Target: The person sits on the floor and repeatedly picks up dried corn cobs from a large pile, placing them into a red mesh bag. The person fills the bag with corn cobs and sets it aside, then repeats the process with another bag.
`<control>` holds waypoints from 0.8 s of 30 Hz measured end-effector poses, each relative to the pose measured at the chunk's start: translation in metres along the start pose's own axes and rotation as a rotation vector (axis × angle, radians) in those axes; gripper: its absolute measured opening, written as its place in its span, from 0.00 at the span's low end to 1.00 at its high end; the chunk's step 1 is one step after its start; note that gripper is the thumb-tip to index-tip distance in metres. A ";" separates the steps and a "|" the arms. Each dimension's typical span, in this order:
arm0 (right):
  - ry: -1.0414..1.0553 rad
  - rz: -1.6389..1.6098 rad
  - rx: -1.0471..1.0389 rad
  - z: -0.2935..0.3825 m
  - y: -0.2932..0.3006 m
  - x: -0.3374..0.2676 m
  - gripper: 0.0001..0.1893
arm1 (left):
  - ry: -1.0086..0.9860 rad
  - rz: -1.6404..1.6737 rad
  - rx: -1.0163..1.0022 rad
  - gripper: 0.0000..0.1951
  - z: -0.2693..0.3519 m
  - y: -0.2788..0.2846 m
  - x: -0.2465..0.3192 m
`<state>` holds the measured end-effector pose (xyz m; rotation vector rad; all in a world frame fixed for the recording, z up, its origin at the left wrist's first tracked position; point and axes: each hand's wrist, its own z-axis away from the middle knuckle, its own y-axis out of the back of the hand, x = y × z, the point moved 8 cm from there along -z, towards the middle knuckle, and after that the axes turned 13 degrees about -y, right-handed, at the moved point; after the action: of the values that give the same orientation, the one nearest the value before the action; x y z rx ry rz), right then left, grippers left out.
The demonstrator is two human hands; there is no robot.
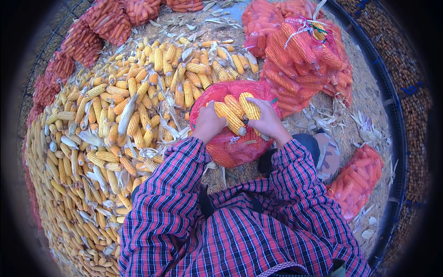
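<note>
A red mesh sack [235, 152] filled with corn stands before me with its mouth open. Over that mouth, my left hand [210, 122] grips a yellow ear of corn [229, 118] that slants down toward me. My right hand [269, 119] is closed around another ear of corn [250, 106], fingers on its right side. Between the two lies a third ear [234, 105]; whether a hand bears it or it rests on the sack's contents, I cannot tell. The hands are apart, both within the width of the sack.
A large heap of husked corn ears [114, 117] spreads to the left, mixed with dry husks [127, 116]. Filled red mesh sacks [301, 59] stand at the upper right, others [107, 20] at the upper left. One small sack [358, 180] lies right, inside a dark curved barrier [398, 131].
</note>
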<state>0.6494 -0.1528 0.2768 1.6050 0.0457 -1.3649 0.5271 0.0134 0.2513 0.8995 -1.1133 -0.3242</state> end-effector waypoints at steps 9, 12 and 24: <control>-0.060 -0.007 -0.051 0.014 0.017 -0.030 0.37 | 0.327 0.178 0.169 0.29 -0.021 0.019 -0.075; -0.054 -0.152 -0.167 0.017 0.022 -0.046 0.37 | 0.310 0.707 0.220 0.21 -0.033 0.017 -0.071; -0.296 -0.019 -0.198 -0.119 -0.026 -0.050 0.34 | -0.189 1.118 0.558 0.15 -0.012 0.107 0.014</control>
<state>0.7024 -0.0329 0.2840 1.2303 0.0176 -1.5497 0.5228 0.0766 0.3399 0.5896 -1.7438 0.8730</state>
